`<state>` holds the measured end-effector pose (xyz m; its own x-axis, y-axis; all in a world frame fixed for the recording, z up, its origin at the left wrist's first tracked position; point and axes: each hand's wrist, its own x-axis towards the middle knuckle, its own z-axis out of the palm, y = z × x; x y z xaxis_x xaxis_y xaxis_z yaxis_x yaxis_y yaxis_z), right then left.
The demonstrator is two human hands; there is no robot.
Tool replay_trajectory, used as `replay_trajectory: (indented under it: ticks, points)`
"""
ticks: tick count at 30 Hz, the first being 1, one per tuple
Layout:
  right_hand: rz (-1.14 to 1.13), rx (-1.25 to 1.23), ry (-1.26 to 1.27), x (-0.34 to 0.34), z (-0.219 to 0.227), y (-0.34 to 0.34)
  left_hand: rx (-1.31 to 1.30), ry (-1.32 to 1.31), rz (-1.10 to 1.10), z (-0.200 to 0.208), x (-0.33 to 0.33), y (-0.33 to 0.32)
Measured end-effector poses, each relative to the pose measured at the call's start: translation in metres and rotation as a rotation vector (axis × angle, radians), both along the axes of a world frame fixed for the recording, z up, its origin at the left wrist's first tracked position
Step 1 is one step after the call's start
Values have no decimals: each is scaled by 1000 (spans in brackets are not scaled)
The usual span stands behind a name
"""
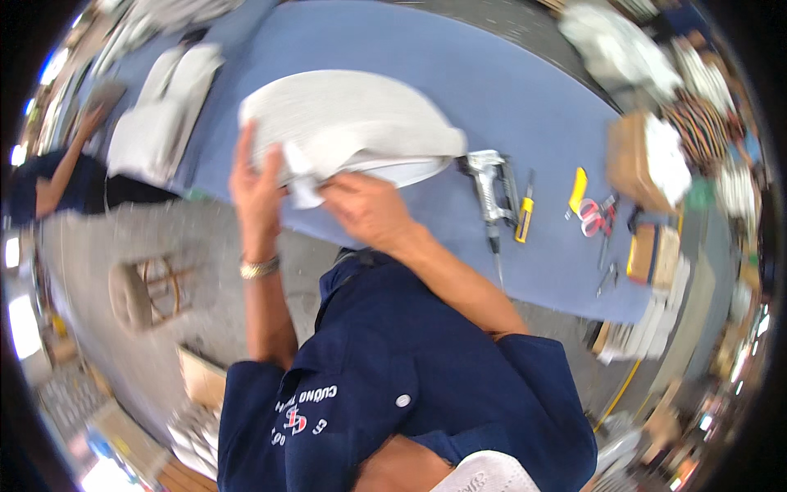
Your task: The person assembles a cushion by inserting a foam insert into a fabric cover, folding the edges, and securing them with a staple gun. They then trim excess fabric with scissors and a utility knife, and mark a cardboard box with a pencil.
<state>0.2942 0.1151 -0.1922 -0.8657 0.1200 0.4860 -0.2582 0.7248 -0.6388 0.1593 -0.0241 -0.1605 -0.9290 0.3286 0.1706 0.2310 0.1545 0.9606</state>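
A rounded seat pad (352,111) covered in light grey fabric is tilted up at the near edge of the blue-topped table. My left hand (259,184), blurred, holds the pad's left end with its fingers reaching up along the side. At the lower edge, my right hand (369,209) is closed on the fabric's loose border, its fingertips partly tucked under the folds. A white flap (303,176) hangs between my hands. Right of the pad lies a pneumatic staple gun (489,193) with a hose fitting at its near end.
On the blue table (541,107) lie a yellow-handled screwdriver (525,215), a yellow cutter (579,187) and red-handled scissors (592,218). Cardboard boxes (635,160) stand at the right edge. More grey pads (156,123) lie at left, near another person's arm (65,164). A stool (135,295) stands on the floor.
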Motion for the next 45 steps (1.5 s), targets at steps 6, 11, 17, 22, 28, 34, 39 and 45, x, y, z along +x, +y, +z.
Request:
replay_trajectory:
  ticks: [6,11,17,22,28,34,39,45]
  points:
    - [112,-222,137,38,53,13,-528,457,-30,145,-45,-25]
    - [-225,-450,-41,99,37,63,-750,702,-284,209,-67,-14]
    - [-659,-641,-249,161,-45,100,-835,513,-771,166,-30,105]
    - [-736,-519,-407,169,-67,107,-1065,454,-611,-21,-23,186]
    - [-1121,-653,-246,249,-132,203,-1166,493,-645,-45,13,240]
    - [-1665,-209,-321,343,-204,354,-1000,439,-493,-48,-2,214]
    - [-1656,230,-592,361,-247,387,-779,255,-550,-43,-1,154]
    - [-1496,-187,-606,444,-264,401,-590,351,-530,-54,47,121]
